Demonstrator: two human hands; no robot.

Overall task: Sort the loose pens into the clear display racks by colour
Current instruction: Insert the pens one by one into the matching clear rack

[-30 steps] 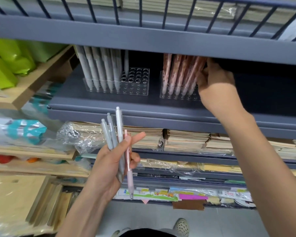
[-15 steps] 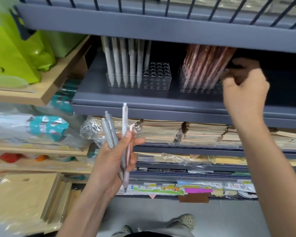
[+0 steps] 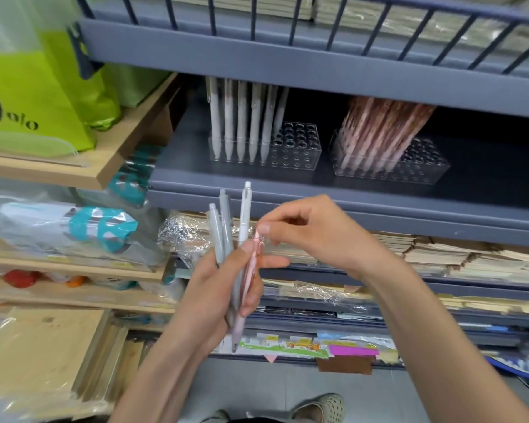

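Sorting looks partly done. On the grey metal shelf [image 3: 318, 193], the left clear plastic rack [image 3: 300, 148] holds a row of white pens [image 3: 242, 117], and the right clear plastic rack [image 3: 422, 166] holds a block of pink-brown pens [image 3: 376, 132]. Both have free holes.

Below the shelf's front edge, the left hand [image 3: 208, 294] has its fingers clamped round two grey plastic pens [image 3: 225, 218], one white plastic pen [image 3: 245, 209] and one slim pale pink pen [image 3: 252, 264]. The right hand [image 3: 324, 236] pinches the pink pen's top end between thumb and forefinger. All four still need placing.

Left of the shelf, a lime green bag [image 3: 43, 96] reads "olo"; other labels are blurred.
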